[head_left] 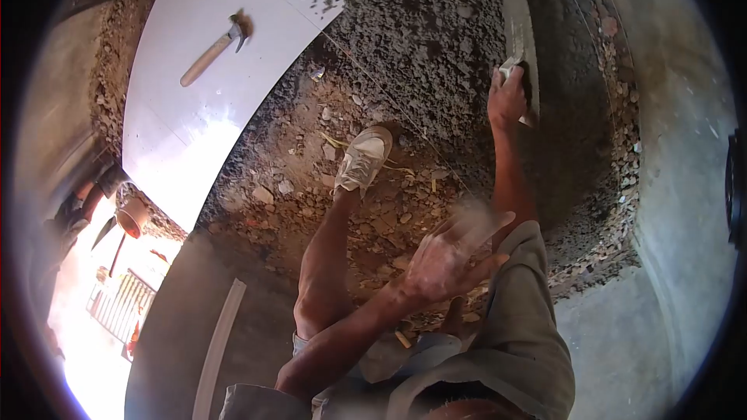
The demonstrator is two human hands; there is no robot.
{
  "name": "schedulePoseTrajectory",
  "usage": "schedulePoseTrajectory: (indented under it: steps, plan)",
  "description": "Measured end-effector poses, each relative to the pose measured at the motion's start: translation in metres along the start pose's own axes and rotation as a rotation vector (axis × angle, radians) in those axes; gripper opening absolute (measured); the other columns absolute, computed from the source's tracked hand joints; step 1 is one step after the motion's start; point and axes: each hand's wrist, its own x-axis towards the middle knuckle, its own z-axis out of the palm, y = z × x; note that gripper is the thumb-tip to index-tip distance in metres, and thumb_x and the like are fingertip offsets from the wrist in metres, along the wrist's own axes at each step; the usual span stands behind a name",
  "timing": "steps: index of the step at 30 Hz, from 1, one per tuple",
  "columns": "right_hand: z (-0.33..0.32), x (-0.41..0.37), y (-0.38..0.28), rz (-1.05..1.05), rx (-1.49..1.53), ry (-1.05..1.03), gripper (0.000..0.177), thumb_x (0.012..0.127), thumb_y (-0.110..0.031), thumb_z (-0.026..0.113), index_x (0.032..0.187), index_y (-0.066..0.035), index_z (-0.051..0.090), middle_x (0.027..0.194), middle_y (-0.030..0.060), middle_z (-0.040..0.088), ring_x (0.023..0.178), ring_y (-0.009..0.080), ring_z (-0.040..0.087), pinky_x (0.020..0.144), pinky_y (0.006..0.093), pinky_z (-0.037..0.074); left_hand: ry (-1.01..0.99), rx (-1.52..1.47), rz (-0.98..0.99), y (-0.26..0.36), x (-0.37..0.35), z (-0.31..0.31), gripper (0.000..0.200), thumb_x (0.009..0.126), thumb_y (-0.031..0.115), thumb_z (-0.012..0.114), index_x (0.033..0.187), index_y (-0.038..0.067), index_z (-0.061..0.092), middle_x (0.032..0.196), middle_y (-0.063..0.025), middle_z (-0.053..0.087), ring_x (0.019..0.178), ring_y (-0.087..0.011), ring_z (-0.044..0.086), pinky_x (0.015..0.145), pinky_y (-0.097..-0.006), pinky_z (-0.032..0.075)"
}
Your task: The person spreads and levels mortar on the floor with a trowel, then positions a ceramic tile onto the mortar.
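Note:
My right hand [507,101] grips the handle of a long plastering float [520,27], whose flat blade lies on dark wet mortar [436,39]. Over my bent knee, my left hand [447,260] is held in the air with its fingers spread, partly smeared by motion. Nothing shows in it. Its fingertips are near my right forearm. Below that hand lies loose rubble and gravel [303,155], where my shoe [363,159] is planted.
A claw hammer [216,50] lies on a large white slab [179,101] at upper left. Thin strings cross above the mortar. Concrete walls [685,109] rise on the right. A pale strip [218,350] stands at lower left, near an orange-brown bucket [132,216].

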Motion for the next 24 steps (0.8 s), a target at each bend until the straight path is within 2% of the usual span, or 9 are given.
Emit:
schedulePoseTrajectory:
  steps: [4, 9, 13, 14, 16, 17, 20, 21, 24]
  plan:
    - [0.044, -0.022, -0.025, -0.017, -0.074, -0.111, 0.036, 0.097, -0.036, 0.055, 0.115, -0.007, 0.043, 0.096, 0.0224, 0.068, 0.082, 0.0461, 0.064, 0.067, 0.0562, 0.05, 0.021, -0.046, -0.022, 0.007, 0.005, -0.012, 0.057, 0.086, 0.028, 0.071, 0.138, 0.016, 0.049, 0.128, -0.017, 0.057, 0.118, -0.0376, 0.056, 0.097, -0.0455, 0.05]
    - [0.054, -0.037, -0.026, -0.371, -0.234, -0.083, 0.03, 0.095, -0.03, 0.06, 0.11, -0.008, 0.047, 0.093, 0.0186, 0.069, 0.08, 0.0417, 0.067, 0.062, 0.052, 0.052, 0.015, -0.088, -0.036, 0.006, 0.005, -0.015, 0.056, 0.088, 0.028, 0.069, 0.138, 0.013, 0.048, 0.126, -0.0186, 0.057, 0.115, -0.038, 0.057, 0.096, -0.0461, 0.05]
    - [0.043, -0.026, -0.039, -0.246, -0.081, -0.078, 0.029, 0.095, -0.03, 0.061, 0.112, -0.009, 0.049, 0.086, 0.0167, 0.069, 0.074, 0.0379, 0.068, 0.057, 0.0473, 0.054, -0.001, -0.107, -0.112, 0.011, 0.001, -0.024, 0.055, 0.089, 0.029, 0.068, 0.138, 0.013, 0.048, 0.125, -0.0202, 0.057, 0.115, -0.0389, 0.057, 0.096, -0.0466, 0.05]
    - [0.055, -0.026, -0.041, -0.208, -0.258, -0.223, 0.031, 0.093, -0.029, 0.063, 0.113, -0.01, 0.049, 0.083, 0.0169, 0.069, 0.072, 0.0352, 0.069, 0.056, 0.0472, 0.055, -0.01, -0.112, -0.109, 0.013, 0.002, -0.023, 0.054, 0.09, 0.03, 0.068, 0.138, 0.013, 0.048, 0.125, -0.0206, 0.057, 0.115, -0.0392, 0.057, 0.096, -0.0466, 0.05]
    - [0.056, -0.032, -0.06, -0.504, -0.348, -0.044, 0.03, 0.092, -0.03, 0.063, 0.111, -0.01, 0.051, 0.075, 0.0142, 0.068, 0.065, 0.0349, 0.068, 0.058, 0.0465, 0.056, 0.017, -0.116, -0.021, 0.012, 0.005, -0.021, 0.054, 0.09, 0.029, 0.068, 0.137, 0.013, 0.048, 0.126, -0.0204, 0.057, 0.115, -0.0395, 0.057, 0.096, -0.0465, 0.05]
    - [0.053, -0.031, -0.064, -0.588, -0.314, -0.084, 0.033, 0.092, -0.032, 0.062, 0.114, -0.011, 0.051, 0.079, 0.0154, 0.069, 0.067, 0.0346, 0.069, 0.06, 0.0476, 0.057, 0.04, -0.115, 0.009, 0.012, 0.004, -0.021, 0.054, 0.09, 0.029, 0.068, 0.137, 0.013, 0.048, 0.126, -0.0203, 0.057, 0.115, -0.0396, 0.057, 0.096, -0.0465, 0.05]
    - [0.041, -0.02, -0.081, -0.528, -0.282, -0.1, 0.032, 0.09, -0.031, 0.067, 0.11, -0.011, 0.052, 0.084, 0.0143, 0.069, 0.071, 0.0313, 0.07, 0.054, 0.044, 0.056, 0.093, -0.104, 0.066, 0.011, 0.006, -0.025, 0.054, 0.09, 0.028, 0.068, 0.138, 0.012, 0.048, 0.125, -0.02, 0.057, 0.114, -0.0393, 0.058, 0.096, -0.046, 0.05]
    - [0.038, -0.019, -0.088, -0.391, -0.273, -0.125, 0.032, 0.091, -0.03, 0.065, 0.112, -0.012, 0.05, 0.086, 0.0137, 0.07, 0.071, 0.0317, 0.07, 0.055, 0.0443, 0.056, 0.092, -0.119, 0.06, 0.01, 0.007, -0.029, 0.055, 0.09, 0.028, 0.068, 0.138, 0.011, 0.048, 0.126, -0.0199, 0.057, 0.114, -0.0392, 0.058, 0.095, -0.0461, 0.05]
    - [0.048, -0.029, -0.09, -0.281, -0.126, -0.09, 0.034, 0.091, -0.027, 0.065, 0.115, -0.011, 0.048, 0.089, 0.016, 0.07, 0.074, 0.0343, 0.07, 0.061, 0.0487, 0.056, 0.069, -0.164, 0.007, 0.011, 0.004, -0.034, 0.056, 0.09, 0.028, 0.068, 0.138, 0.01, 0.047, 0.126, -0.0198, 0.057, 0.114, -0.0389, 0.058, 0.095, -0.0461, 0.051]
